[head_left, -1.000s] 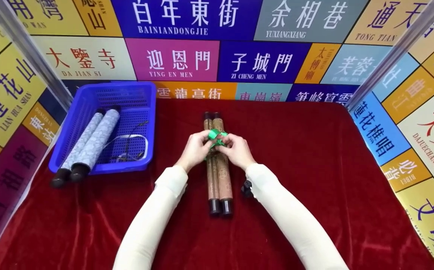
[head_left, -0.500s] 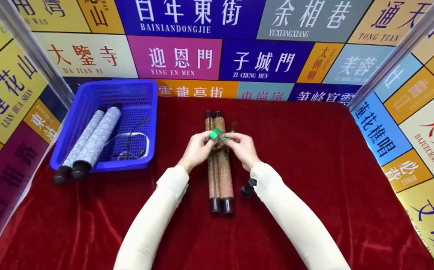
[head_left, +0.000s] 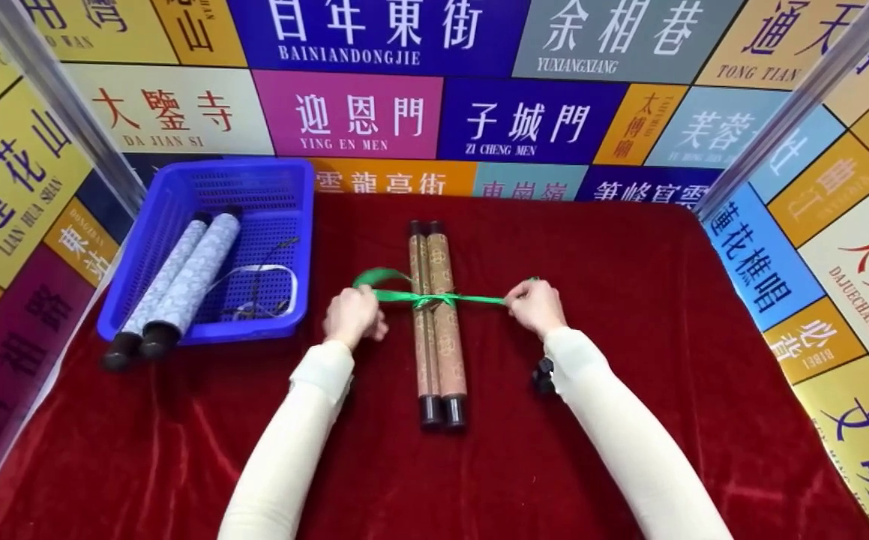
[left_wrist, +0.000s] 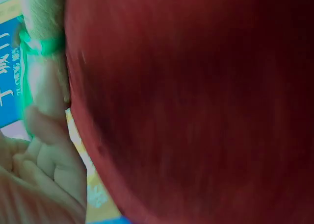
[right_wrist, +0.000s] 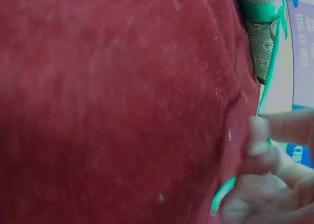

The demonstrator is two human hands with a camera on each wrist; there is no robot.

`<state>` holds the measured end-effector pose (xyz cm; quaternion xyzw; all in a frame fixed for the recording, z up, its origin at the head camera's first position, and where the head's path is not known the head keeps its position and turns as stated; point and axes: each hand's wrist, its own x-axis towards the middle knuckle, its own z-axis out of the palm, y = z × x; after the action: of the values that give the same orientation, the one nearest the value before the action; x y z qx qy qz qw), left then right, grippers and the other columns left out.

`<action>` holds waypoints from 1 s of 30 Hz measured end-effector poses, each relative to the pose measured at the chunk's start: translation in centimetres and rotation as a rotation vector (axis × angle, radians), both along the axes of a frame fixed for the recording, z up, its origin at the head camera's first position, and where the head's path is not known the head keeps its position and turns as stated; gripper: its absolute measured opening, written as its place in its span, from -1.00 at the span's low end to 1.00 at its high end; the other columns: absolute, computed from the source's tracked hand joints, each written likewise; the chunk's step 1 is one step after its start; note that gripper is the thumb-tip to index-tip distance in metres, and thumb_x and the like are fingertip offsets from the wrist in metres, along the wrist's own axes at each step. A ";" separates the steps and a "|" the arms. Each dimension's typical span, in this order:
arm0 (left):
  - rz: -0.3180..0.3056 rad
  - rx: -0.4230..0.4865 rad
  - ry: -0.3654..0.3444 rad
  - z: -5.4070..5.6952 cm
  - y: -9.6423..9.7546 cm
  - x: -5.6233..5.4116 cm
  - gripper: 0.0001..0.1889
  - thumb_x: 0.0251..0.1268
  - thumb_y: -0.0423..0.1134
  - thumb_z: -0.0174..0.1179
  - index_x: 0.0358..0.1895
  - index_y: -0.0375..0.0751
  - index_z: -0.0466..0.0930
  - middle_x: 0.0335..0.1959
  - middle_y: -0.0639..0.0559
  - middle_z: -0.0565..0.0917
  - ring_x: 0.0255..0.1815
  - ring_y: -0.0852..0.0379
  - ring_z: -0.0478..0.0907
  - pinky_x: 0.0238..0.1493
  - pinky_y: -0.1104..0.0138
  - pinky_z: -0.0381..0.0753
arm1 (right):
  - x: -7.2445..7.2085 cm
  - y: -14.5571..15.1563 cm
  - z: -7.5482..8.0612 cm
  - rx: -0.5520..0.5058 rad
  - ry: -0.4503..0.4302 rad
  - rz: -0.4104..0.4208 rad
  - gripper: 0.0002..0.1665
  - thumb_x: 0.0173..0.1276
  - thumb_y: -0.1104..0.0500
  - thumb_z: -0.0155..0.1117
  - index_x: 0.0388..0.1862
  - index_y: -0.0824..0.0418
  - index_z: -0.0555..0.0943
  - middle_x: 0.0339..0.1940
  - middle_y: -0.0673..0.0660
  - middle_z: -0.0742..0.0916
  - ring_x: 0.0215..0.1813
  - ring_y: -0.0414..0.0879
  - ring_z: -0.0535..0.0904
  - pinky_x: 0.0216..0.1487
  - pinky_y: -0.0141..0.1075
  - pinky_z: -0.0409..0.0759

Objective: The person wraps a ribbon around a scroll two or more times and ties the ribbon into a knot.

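Note:
Two brown patterned scrolls with black end knobs lie side by side, upright in the head view. A green ribbon runs around their middle, knotted on top and drawn out straight to both sides. My left hand pinches the ribbon's left end, and a loose tail of it arcs up behind the fingers. At the other side my right hand pinches the right end between thumb and finger. A short ribbon tip sticks out below that hand in the right wrist view.
A blue plastic basket stands at the left. Two pale blue scrolls lean over its front rim, beside a white cord loop and a dark strand. Red velvet covers the table, and printed panels wall the back and sides.
Both hands have moved apart from the scrolls' middle, left hand leftward and right hand rightward, pulling the green ribbon taut. The loops bunched between the fingers have become a knot on the scrolls.

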<state>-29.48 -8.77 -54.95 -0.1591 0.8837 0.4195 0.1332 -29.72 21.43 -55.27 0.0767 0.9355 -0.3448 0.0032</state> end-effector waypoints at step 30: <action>-0.533 -0.475 0.530 -1.1 1.9 -0.5 -0.87 0.40 -0.19 0.21 -0.19 -0.14 0.70 -0.24 -0.14 0.79 -0.17 -0.16 0.74 -0.21 -0.10 0.70 | -0.3 -4.2 -1.0 -0.138 -0.060 0.335 -0.76 0.48 0.25 0.14 -0.24 0.33 0.73 -0.60 0.05 0.63 -0.56 -0.24 0.50 -0.42 -0.40 0.48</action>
<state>-29.96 -6.88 -56.02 0.1611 0.9693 0.1823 -0.0346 -30.03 17.19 -56.25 -0.0702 0.9089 -0.4003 0.0935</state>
